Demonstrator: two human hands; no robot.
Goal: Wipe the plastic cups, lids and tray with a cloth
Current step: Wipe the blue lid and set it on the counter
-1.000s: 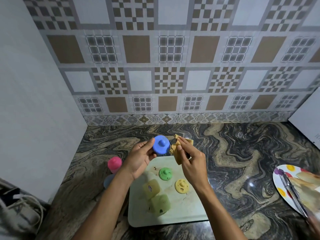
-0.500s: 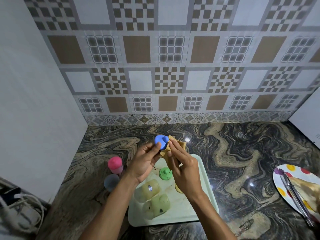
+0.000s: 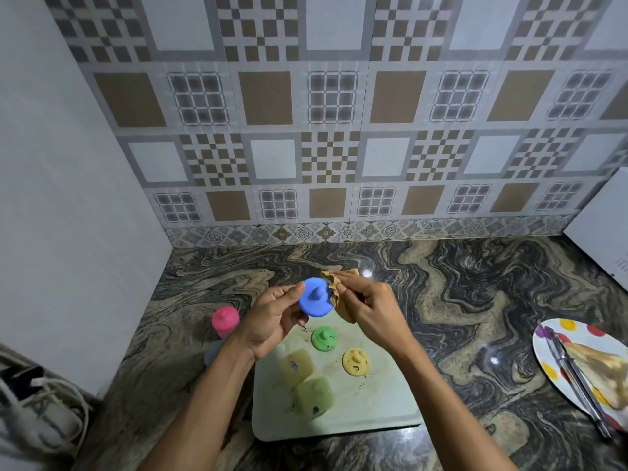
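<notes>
Above pale tray (image 3: 384, 409), left hand (image 3: 272, 321) pinching round blue lid (image 3: 315, 298), right hand (image 3: 372, 309) clutching crumpled cloth (image 3: 338, 292).

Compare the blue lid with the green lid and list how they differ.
The blue lid is held in the left hand against the cloth; the green lid lies on the tray. The blue lid is tilted; the green lid sits flat. The green lid shows dark specks; the blue lid shows none. Both are round, knobbed.
</notes>
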